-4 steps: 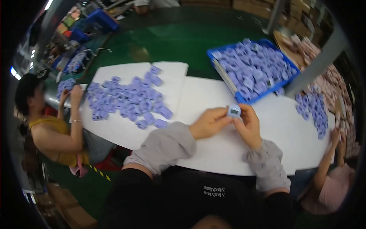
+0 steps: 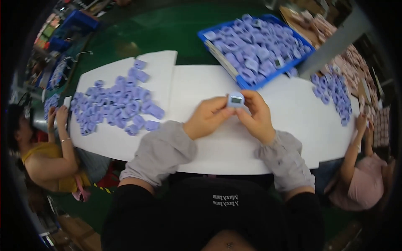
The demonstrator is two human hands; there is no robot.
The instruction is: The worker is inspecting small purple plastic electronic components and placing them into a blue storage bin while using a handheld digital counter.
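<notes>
Pinching the device (image 2: 235,101), L hand (image 2: 206,118) & R hand (image 2: 258,119) grip it b/w thumbs & fingertips, L hand at its left side, R hand at its right. Its dark screen faces the wearer. Device is held over the white tabletop (image 2: 197,83), just nearside of the blue tray (image 2: 268,80). Tray's heaped w/ lilac pcs (image 2: 261,52). L pile (image 2: 117,100) well left of tray; R pile (image 2: 333,90) to tray's right, smaller.
</notes>
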